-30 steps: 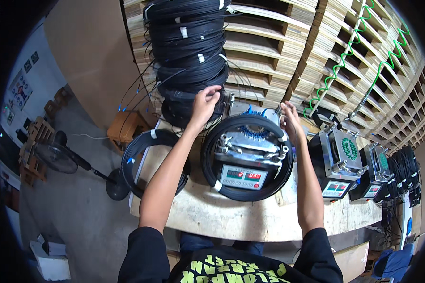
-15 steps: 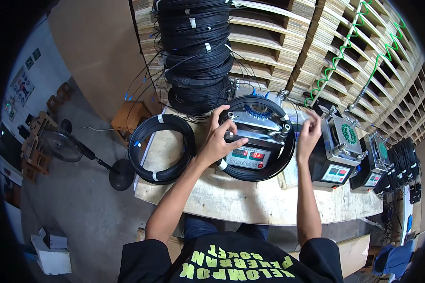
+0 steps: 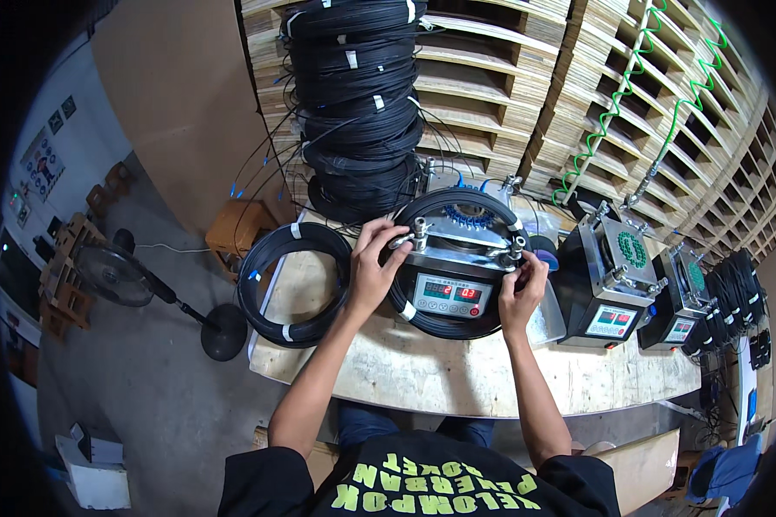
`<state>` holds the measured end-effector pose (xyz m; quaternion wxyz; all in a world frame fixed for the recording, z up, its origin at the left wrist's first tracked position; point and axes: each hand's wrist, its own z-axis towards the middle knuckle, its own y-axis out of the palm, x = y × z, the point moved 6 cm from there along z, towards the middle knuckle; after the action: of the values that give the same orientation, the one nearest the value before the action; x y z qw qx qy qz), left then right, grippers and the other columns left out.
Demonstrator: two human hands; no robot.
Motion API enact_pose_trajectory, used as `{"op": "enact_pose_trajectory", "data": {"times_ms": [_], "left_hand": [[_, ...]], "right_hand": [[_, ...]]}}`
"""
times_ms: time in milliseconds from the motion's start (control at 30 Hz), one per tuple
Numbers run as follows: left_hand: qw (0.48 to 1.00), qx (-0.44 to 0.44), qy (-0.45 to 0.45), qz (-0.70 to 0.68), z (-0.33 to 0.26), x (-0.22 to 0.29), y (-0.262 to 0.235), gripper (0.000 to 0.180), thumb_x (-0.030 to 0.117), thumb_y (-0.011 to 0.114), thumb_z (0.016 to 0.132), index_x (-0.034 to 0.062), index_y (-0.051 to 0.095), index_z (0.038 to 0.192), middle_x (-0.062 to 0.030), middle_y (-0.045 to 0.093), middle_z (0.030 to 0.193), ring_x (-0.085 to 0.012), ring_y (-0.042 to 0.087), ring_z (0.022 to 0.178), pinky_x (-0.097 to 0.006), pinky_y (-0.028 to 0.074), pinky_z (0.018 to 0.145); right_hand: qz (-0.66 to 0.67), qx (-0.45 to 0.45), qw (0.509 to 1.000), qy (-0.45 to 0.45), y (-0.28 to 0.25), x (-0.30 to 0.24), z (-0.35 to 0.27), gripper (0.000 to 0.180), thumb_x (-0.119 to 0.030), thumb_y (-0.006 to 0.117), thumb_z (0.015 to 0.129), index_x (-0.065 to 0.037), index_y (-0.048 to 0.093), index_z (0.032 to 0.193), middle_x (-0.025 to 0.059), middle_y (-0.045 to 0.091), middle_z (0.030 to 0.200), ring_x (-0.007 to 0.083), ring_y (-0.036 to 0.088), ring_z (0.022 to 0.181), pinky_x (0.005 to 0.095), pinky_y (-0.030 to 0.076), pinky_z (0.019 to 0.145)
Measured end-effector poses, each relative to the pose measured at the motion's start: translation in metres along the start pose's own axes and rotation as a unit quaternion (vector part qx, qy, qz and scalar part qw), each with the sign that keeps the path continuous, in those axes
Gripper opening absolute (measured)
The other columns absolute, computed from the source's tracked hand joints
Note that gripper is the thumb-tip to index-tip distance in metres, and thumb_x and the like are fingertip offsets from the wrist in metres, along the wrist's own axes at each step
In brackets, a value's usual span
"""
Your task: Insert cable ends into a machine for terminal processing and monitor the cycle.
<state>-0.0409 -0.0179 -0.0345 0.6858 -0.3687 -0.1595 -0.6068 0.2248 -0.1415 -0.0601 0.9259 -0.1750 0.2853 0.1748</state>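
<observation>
- While a black fan (image 3: 112,271) stands on the floor well apart from the left edge of the plywood table (image 3: 431,370), a wooden stool (image 3: 241,226) sits nearer, close by the table's rear left corner.
- Just inside that edge lies a flat black cable coil (image 3: 250,302), bound with white tape; table surface shows through its middle.
- Behind it rises a tall stack of cable coils (image 3: 358,112), backed by wooden pallets (image 3: 483,77), which limit room at the rear.
- Left hand (image 3: 376,263): fingers curled, thumb and forefinger drawn together at the left front metal fastener (image 3: 420,234); whether it grips cannot be told.
- Mid-table, the black machine (image 3: 457,258) with lit display is ringed by a second coil (image 3: 447,327), tilted: upper arc across the metal top, lower arc below the panel. A strip of plywood runs between this arc and the table's front edge.
- Right hand (image 3: 524,289): fingers bent beneath the right front fastener (image 3: 517,252); its grip likewise cannot be told.
- Just right of that hand, a translucent tray (image 3: 547,320) narrows the gap to a second machine (image 3: 616,276).
- A third machine (image 3: 688,289) follows, then hanging black cables (image 3: 733,314) by the table's right end.
</observation>
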Motion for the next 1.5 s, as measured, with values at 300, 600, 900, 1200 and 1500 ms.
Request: {"op": "enact_pose_trajectory", "data": {"times_ms": [300, 600, 900, 1200, 1500], "left_hand": [[0.971, 0.064, 0.130, 0.189, 0.002, 0.037, -0.016, 0.034, 0.017, 0.071, 0.094, 0.0067, 0.066, 0.127, -0.0085, 0.065, 0.096, -0.0251, 0.060, 0.071, -0.035, 0.050, 0.073], [0.995, -0.059, -0.066, -0.051, 0.004, -0.011, -0.004, 0.021, 0.018, 0.061, 0.103, -0.0026, 0.062, 0.105, -0.0096, 0.066, 0.075, -0.0161, 0.062, 0.066, -0.032, 0.048, 0.062], [0.993, -0.096, -0.048, -0.049, 0.005, -0.011, 0.002, 0.020, 0.018, 0.059, 0.104, -0.0022, 0.060, 0.105, -0.0105, 0.063, 0.074, -0.0190, 0.062, 0.065, -0.033, 0.047, 0.061], [0.998, 0.004, -0.053, 0.016, -0.017, -0.028, 0.018, 0.020, 0.017, 0.049, 0.107, -0.0017, 0.056, 0.112, -0.0237, 0.066, 0.095, -0.0427, 0.067, 0.087, -0.045, 0.051, 0.072], [0.997, 0.000, -0.074, -0.036, -0.020, -0.044, 0.025, 0.021, 0.016, 0.047, 0.109, -0.0014, 0.056, 0.115, -0.0071, 0.055, 0.083, -0.0151, 0.051, 0.070, -0.031, 0.046, 0.065]], "right_hand": [[-0.034, -0.009, 0.999, -0.010, 0.004, 0.007, -0.008, 0.042, 0.008, 0.058, 0.078, 0.000, 0.059, 0.119, 0.0156, 0.053, 0.098, 0.0304, 0.053, 0.086, 0.0396, 0.045, 0.076], [-0.027, -0.006, 1.000, -0.010, 0.006, 0.007, -0.008, 0.040, 0.010, 0.058, 0.078, 0.000, 0.059, 0.117, 0.0159, 0.053, 0.098, 0.0307, 0.053, 0.087, 0.0408, 0.045, 0.078], [-0.023, -0.013, 0.999, 0.027, 0.000, 0.007, -0.006, 0.041, 0.007, 0.061, 0.076, -0.001, 0.059, 0.116, 0.0159, 0.052, 0.094, 0.0320, 0.052, 0.087, 0.0425, 0.042, 0.082], [-0.127, -0.134, 0.982, -0.029, 0.021, -0.042, 0.000, 0.039, -0.023, 0.079, 0.078, -0.011, 0.065, 0.112, 0.0117, 0.047, 0.090, 0.0292, 0.049, 0.087, 0.0418, 0.038, 0.077], [0.056, -0.081, 0.994, 0.052, -0.014, -0.012, 0.008, 0.017, 0.002, 0.067, 0.089, 0.000, 0.052, 0.097, 0.0149, 0.055, 0.089, 0.0302, 0.058, 0.074, 0.0382, 0.048, 0.068]]}}
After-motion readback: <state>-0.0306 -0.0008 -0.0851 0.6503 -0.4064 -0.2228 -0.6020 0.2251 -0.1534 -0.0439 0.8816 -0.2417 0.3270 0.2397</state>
